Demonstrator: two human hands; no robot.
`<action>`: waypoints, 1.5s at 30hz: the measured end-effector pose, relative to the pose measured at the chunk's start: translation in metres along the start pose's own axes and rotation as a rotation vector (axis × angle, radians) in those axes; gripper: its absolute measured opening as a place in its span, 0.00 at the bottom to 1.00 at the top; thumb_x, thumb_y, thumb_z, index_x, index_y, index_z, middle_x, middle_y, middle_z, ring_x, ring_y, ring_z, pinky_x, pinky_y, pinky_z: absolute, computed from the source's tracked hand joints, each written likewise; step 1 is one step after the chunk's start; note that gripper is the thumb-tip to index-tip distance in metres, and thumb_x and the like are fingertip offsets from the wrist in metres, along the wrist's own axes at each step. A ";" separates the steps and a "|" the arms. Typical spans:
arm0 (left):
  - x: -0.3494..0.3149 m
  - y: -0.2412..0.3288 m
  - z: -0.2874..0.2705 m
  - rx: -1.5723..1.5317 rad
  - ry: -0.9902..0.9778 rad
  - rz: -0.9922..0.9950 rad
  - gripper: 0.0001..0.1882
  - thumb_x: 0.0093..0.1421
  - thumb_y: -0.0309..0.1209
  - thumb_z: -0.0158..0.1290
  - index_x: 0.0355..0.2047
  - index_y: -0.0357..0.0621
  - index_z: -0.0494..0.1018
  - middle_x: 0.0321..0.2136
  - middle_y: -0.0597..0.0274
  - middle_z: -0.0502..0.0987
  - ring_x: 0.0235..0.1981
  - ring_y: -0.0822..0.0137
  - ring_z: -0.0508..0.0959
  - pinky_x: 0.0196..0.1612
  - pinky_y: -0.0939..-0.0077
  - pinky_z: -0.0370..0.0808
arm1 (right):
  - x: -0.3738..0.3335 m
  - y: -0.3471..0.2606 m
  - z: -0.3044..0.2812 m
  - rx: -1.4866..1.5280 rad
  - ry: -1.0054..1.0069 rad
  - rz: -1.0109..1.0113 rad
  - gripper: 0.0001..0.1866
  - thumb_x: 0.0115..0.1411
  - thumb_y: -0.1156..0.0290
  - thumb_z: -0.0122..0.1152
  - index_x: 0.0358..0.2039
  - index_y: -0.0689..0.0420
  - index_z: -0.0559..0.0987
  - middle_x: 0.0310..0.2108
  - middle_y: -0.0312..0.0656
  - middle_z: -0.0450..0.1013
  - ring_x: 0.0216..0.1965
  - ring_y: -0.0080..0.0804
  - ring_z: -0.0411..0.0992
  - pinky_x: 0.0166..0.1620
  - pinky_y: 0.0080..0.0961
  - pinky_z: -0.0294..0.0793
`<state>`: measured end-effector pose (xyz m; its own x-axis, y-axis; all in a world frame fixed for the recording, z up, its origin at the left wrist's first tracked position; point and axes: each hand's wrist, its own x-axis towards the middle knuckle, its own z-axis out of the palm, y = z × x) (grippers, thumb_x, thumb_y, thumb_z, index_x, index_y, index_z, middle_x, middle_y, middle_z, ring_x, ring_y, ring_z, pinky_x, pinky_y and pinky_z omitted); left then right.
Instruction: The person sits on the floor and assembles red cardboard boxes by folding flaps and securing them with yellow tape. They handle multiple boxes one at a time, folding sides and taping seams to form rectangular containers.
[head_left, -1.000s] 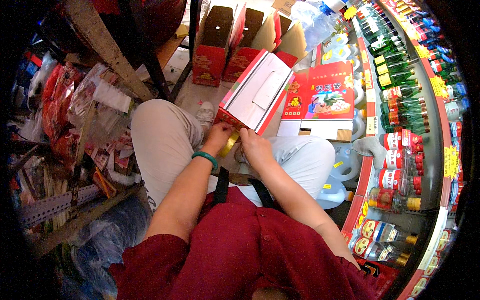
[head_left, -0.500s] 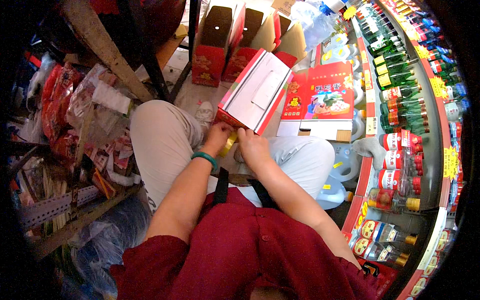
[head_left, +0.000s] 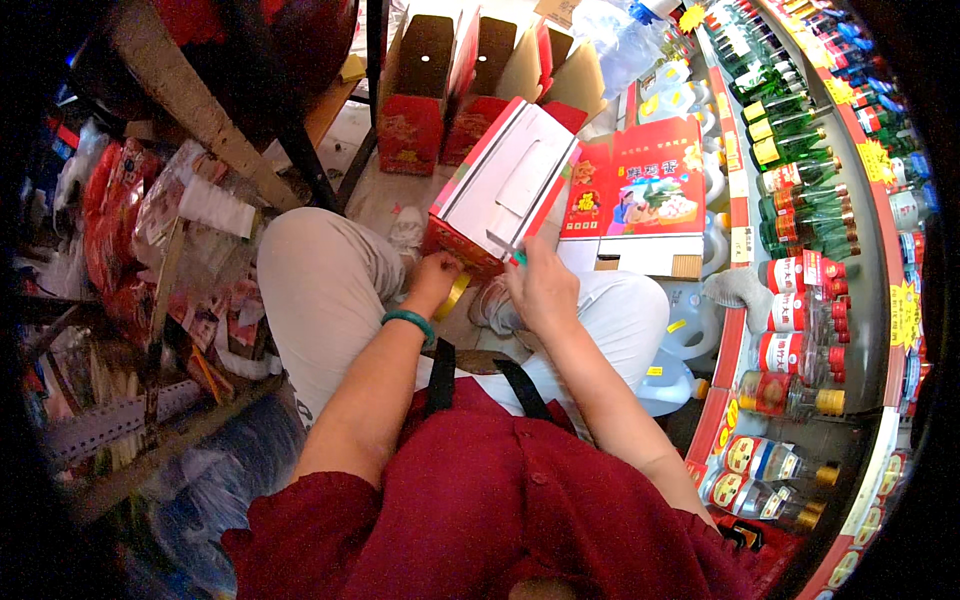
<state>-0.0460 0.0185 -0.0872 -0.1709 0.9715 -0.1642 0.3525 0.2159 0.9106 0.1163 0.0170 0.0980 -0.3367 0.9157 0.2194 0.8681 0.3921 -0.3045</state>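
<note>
Between my knees a red carton (head_left: 510,190) stands tilted, its white top panel with a handle cut-out facing up. My left hand (head_left: 433,282), with a green bangle on the wrist, is closed at the carton's near left corner. A roll of yellow tape (head_left: 457,294) hangs from its fingers. In my right hand (head_left: 545,288) is a small box cutter (head_left: 503,244), with a grey blade and a bit of teal handle showing. The blade lies over the carton's near edge. My fingertips on the tape are partly hidden.
Beyond stand several open red cartons (head_left: 410,130). A flattened red carton (head_left: 650,190) lies to the right, beside plastic jugs (head_left: 665,385). Shelves of bottles (head_left: 785,305) curve along the right. At left are a rusty metal frame (head_left: 205,100) and piled plastic bags (head_left: 130,210).
My right hand has left the tape beside my left hand and moved right. A box cutter now shows in it at the carton's near edge. The left hand stays close to the corner.
</note>
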 end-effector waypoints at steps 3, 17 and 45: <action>-0.005 0.020 -0.006 0.061 -0.028 -0.033 0.07 0.51 0.32 0.56 0.27 0.41 0.76 0.27 0.51 0.78 0.31 0.53 0.77 0.36 0.63 0.72 | 0.019 -0.005 0.017 -0.038 0.041 -0.103 0.26 0.44 0.63 0.67 0.42 0.56 0.70 0.38 0.45 0.70 0.37 0.44 0.70 0.37 0.38 0.71; -0.003 -0.011 -0.007 -0.047 -0.017 0.031 0.06 0.52 0.28 0.55 0.29 0.38 0.75 0.27 0.50 0.78 0.31 0.57 0.78 0.35 0.67 0.73 | 0.029 0.012 0.063 -0.288 0.098 -0.414 0.23 0.49 0.71 0.49 0.49 0.57 0.69 0.52 0.41 0.66 0.35 0.33 0.67 0.35 0.28 0.71; -0.025 0.037 -0.031 0.010 -0.116 -0.119 0.06 0.52 0.28 0.56 0.27 0.37 0.76 0.26 0.58 0.78 0.28 0.68 0.75 0.34 0.74 0.72 | 0.008 0.376 -0.220 -0.355 0.263 0.741 0.20 0.54 0.64 0.50 0.43 0.64 0.74 0.41 0.61 0.71 0.45 0.54 0.70 0.49 0.42 0.67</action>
<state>-0.0570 -0.0009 -0.0379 -0.1046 0.9437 -0.3140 0.3456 0.3305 0.8783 0.5200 0.1528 0.1888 0.4193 0.8570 0.2996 0.9077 -0.3896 -0.1559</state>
